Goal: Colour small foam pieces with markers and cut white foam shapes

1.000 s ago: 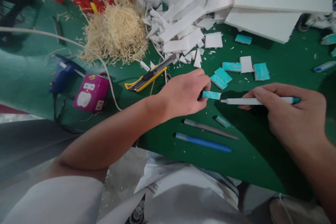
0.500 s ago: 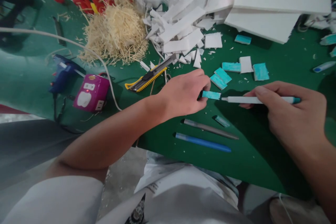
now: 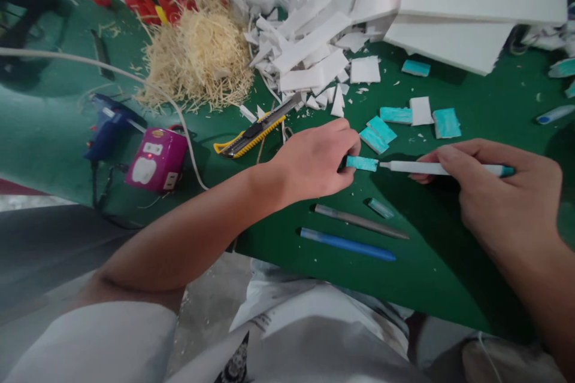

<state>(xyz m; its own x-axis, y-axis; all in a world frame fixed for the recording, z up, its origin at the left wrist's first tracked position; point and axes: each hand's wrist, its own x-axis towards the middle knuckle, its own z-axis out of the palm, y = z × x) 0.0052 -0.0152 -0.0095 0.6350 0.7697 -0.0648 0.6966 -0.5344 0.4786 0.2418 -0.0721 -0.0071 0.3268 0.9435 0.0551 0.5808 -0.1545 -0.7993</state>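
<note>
Between the fingertips of my left hand (image 3: 326, 155) is a small foam piece (image 3: 362, 163) coloured turquoise, its left end hidden by the fingers. My right hand (image 3: 503, 185) grips a white marker pen (image 3: 420, 168) with a turquoise rear end; its tip points left at the foam piece's right end, at or very near it. Just beyond lie several turquoise foam pieces (image 3: 378, 134) and a white foam square (image 3: 421, 111). Closer to me are a clear turquoise pen cap (image 3: 381, 207), a grey marker (image 3: 362, 221) and a blue marker (image 3: 348, 244).
A yellow utility knife (image 3: 254, 136) with its blade out lies beyond my left wrist. White foam scraps (image 3: 314, 51), a heap of wood shavings (image 3: 202, 54) and foam sheets (image 3: 453, 36) fill the back. Leftward are a blue glue gun (image 3: 108, 125), a magenta power adapter (image 3: 156, 158) and a white cable (image 3: 182, 116).
The marker in my right hand has shifted slightly along the foam piece's right end, whose white edge now looks turquoise. My left hand has stayed in place.
</note>
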